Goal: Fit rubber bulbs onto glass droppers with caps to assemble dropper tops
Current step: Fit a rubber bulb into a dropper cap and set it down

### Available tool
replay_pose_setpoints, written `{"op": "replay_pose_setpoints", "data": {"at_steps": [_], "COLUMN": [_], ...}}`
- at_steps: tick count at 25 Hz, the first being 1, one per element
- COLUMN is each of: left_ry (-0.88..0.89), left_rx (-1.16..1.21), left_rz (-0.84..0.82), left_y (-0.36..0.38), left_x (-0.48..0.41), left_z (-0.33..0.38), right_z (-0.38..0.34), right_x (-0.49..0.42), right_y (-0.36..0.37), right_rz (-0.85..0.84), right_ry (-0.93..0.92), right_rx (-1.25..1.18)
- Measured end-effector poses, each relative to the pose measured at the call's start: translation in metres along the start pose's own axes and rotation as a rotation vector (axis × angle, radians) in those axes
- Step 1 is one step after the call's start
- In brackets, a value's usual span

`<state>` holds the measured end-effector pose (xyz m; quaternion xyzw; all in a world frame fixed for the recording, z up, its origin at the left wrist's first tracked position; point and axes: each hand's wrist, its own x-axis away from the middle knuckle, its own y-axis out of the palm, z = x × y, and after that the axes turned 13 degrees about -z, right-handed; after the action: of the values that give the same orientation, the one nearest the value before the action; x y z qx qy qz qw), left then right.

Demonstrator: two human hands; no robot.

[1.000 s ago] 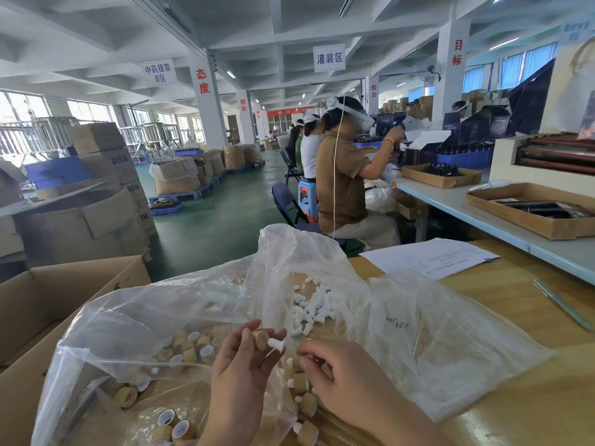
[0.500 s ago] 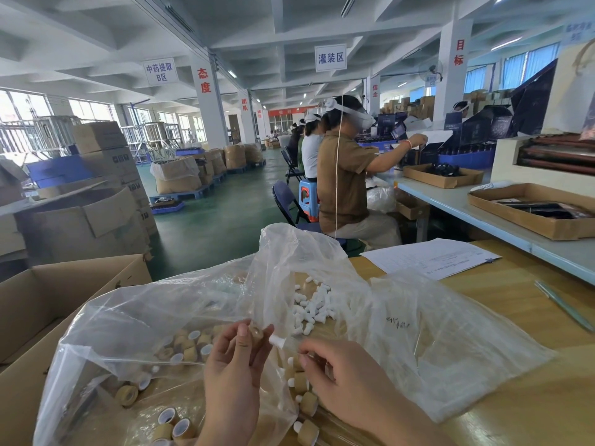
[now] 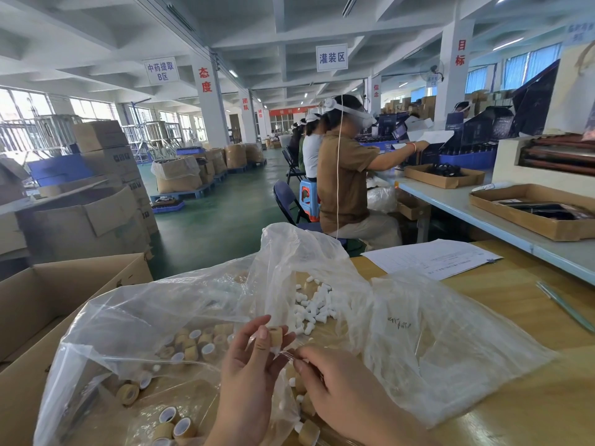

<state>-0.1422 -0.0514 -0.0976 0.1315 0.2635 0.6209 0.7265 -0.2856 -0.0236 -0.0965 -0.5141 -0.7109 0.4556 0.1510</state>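
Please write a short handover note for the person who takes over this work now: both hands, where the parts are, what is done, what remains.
Left hand: holds one tan cap at the fingertips.
Right hand: pinches a clear glass dropper, which points toward the cap.
Parts: white bulbs and loose caps lie in the plastic bag on the table.
Done: cap and dropper picked up and brought together.
Left: dropper not yet seated in the cap; many loose parts wait.
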Motion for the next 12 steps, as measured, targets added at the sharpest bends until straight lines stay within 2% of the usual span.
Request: {"op": "replay_pose_setpoints", "data": {"at_steps": [6,12], "left_ry": [0.03,0.04], "left_rx": [-0.02,-0.167], "left_rz": [0.068,0.047], "left_y": [-0.0031,-0.0037], "left_x": [-0.0023,0.0003], "left_z": [-0.0017,-0.0021], "right_z": [0.0002,0.0003], "right_x": [0.0006,0.0013], "right_y": [-0.0004,-0.0043], "right_rz": [0.048,0.083], "right_ry": [-0.003,-0.015], "right_rx": [-0.019,-0.014]}}
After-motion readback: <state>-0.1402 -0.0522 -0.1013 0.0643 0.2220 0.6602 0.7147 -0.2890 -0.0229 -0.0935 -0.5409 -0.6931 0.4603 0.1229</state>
